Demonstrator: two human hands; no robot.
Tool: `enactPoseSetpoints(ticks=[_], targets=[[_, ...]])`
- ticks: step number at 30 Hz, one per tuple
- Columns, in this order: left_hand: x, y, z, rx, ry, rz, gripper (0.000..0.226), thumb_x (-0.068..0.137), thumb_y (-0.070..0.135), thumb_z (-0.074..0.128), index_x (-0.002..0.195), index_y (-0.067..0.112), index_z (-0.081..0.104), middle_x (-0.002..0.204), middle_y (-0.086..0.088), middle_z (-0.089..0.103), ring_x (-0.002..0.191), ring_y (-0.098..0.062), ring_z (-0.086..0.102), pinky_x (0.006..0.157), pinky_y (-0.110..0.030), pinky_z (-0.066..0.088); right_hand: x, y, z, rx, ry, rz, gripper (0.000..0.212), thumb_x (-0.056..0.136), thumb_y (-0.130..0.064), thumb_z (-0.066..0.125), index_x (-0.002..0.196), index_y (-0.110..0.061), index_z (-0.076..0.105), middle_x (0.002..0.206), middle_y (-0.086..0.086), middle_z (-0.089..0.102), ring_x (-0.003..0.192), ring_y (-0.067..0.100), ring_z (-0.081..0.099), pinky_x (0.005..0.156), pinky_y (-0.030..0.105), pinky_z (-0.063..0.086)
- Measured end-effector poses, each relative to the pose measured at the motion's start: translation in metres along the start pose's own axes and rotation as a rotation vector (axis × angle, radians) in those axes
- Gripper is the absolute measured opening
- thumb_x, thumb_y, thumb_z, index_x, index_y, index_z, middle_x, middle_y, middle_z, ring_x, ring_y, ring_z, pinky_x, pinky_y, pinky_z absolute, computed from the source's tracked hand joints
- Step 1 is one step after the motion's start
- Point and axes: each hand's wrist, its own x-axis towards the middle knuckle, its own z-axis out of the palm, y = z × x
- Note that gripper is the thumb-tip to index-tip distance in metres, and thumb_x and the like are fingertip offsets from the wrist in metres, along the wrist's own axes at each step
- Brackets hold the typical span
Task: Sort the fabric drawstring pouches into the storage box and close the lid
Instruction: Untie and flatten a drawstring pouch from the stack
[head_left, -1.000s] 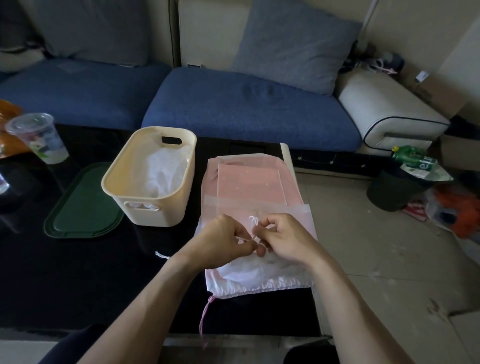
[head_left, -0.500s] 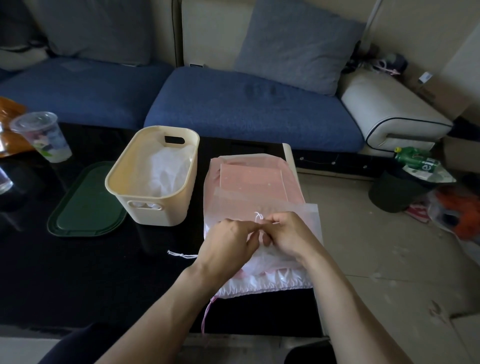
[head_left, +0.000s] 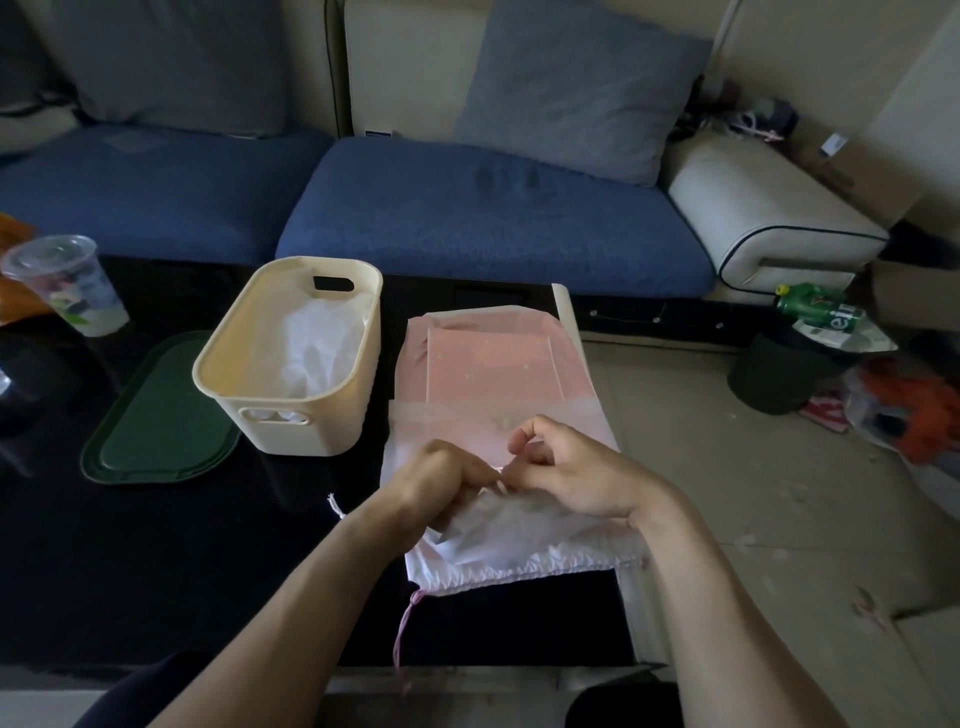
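A stack of pink and white drawstring pouches lies on the black table at the right. On top of the stack's near end is a white pouch. My left hand and my right hand meet over it and pinch its thin white drawstring between their fingertips. One cord end trails left on the table. A pink cord hangs off the near edge. The cream storage box stands open to the left with a white pouch inside. Its dark green lid lies flat beside it.
A plastic cup with a lid stands at the far left of the table. A blue sofa runs behind the table. On the floor to the right are a black bin and loose rubbish.
Both hands have stayed on the white drawstring and worked it. The small cord loop above my fingers is gone, and the loose cord end at the left has drawn closer to my left wrist.
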Motion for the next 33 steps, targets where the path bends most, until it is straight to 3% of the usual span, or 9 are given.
enactPoseSetpoints(ticks=[3, 6, 11, 16, 20, 23, 25, 28, 33], targets=[[0.003, -0.002, -0.005, -0.116, 0.032, -0.106, 0.043, 0.088, 0.008, 0.052, 0.048, 0.021, 0.043, 0.052, 0.003, 0.022, 0.047, -0.012, 0.015, 0.054, -0.032, 0.007, -0.002, 0.002, 0.000, -0.029, -0.022, -0.131, 0.023, 0.083, -0.023, 0.082, 0.095, -0.016, 0.064, 0.090, -0.005, 0.068, 0.079, 0.010, 0.060, 0.075, 0.024, 0.048], [0.004, -0.004, -0.005, -0.191, 0.045, -0.146, 0.035, 0.090, 0.012, 0.053, 0.056, 0.021, 0.044, 0.049, 0.006, 0.021, 0.046, -0.010, 0.012, 0.052, -0.030, 0.006, -0.001, 0.003, 0.006, -0.131, 0.105, -0.171, 0.033, 0.069, -0.043, 0.089, 0.086, -0.018, 0.074, 0.090, -0.007, 0.074, 0.084, 0.021, 0.066, 0.080, 0.033, 0.052], [0.006, -0.003, -0.007, -0.225, 0.085, -0.119, 0.037, 0.091, 0.015, 0.057, 0.055, 0.021, 0.047, 0.048, 0.006, 0.024, 0.044, -0.009, 0.015, 0.044, -0.025, 0.011, 0.007, 0.006, 0.012, -0.143, 0.246, -0.248, 0.020, 0.076, -0.038, 0.085, 0.082, -0.019, 0.080, 0.088, -0.008, 0.074, 0.084, 0.008, 0.068, 0.078, 0.023, 0.052], [0.009, -0.004, -0.006, 0.062, 0.245, 0.100, 0.028, 0.097, 0.019, 0.059, 0.076, 0.007, 0.073, 0.037, 0.012, 0.045, 0.035, -0.001, 0.040, 0.039, -0.013, 0.030, 0.008, 0.006, 0.013, -0.213, 0.233, -0.253, 0.012, 0.088, -0.018, 0.075, 0.077, -0.015, 0.075, 0.093, -0.005, 0.073, 0.086, 0.005, 0.066, 0.078, 0.017, 0.047], [0.015, -0.010, -0.006, 0.218, 0.272, 0.148, 0.031, 0.097, 0.030, 0.061, 0.075, 0.017, 0.077, 0.057, 0.010, 0.061, 0.053, -0.002, 0.047, 0.049, -0.013, 0.036, 0.006, -0.001, 0.011, -0.123, 0.165, -0.132, 0.032, 0.084, -0.024, 0.065, 0.059, -0.003, 0.065, 0.106, -0.002, 0.068, 0.091, 0.001, 0.063, 0.079, 0.018, 0.042], [0.018, -0.013, -0.009, 0.274, 0.385, 0.197, 0.033, 0.099, 0.024, 0.058, 0.075, 0.010, 0.076, 0.063, 0.004, 0.064, 0.051, 0.000, 0.050, 0.048, -0.013, 0.035, 0.001, -0.004, 0.004, 0.023, 0.078, -0.158, 0.039, 0.070, -0.026, 0.052, 0.057, 0.011, 0.053, 0.107, 0.016, 0.069, 0.098, 0.018, 0.065, 0.076, 0.012, 0.041], [0.021, -0.015, -0.013, 0.240, 0.463, 0.204, 0.034, 0.099, 0.023, 0.056, 0.071, 0.013, 0.073, 0.060, 0.010, 0.060, 0.056, -0.005, 0.050, 0.051, -0.018, 0.036, -0.003, -0.003, -0.003, 0.252, 0.115, -0.218, 0.044, 0.069, -0.028, 0.053, 0.065, 0.016, 0.053, 0.110, 0.013, 0.072, 0.111, 0.033, 0.060, 0.095, 0.026, 0.041], [0.024, -0.016, -0.016, 0.266, 0.451, 0.188, 0.036, 0.100, 0.024, 0.056, 0.068, 0.016, 0.071, 0.059, 0.012, 0.058, 0.056, -0.004, 0.048, 0.050, -0.016, 0.035, -0.009, -0.007, -0.015, 0.823, 0.187, -0.297, 0.032, 0.081, -0.020, 0.050, 0.053, -0.007, 0.043, 0.099, 0.029, 0.068, 0.097, 0.034, 0.068, 0.094, 0.045, 0.048], [0.026, -0.018, -0.011, 0.313, 0.400, 0.201, 0.036, 0.100, 0.024, 0.055, 0.070, 0.011, 0.072, 0.060, 0.009, 0.059, 0.056, -0.007, 0.048, 0.045, -0.011, 0.034, -0.012, -0.004, -0.040, 1.238, 0.677, -0.195, 0.033, 0.100, -0.027, 0.046, 0.071, -0.016, 0.055, 0.081, 0.005, 0.067, 0.082, 0.022, 0.065, 0.075, 0.035, 0.049]])
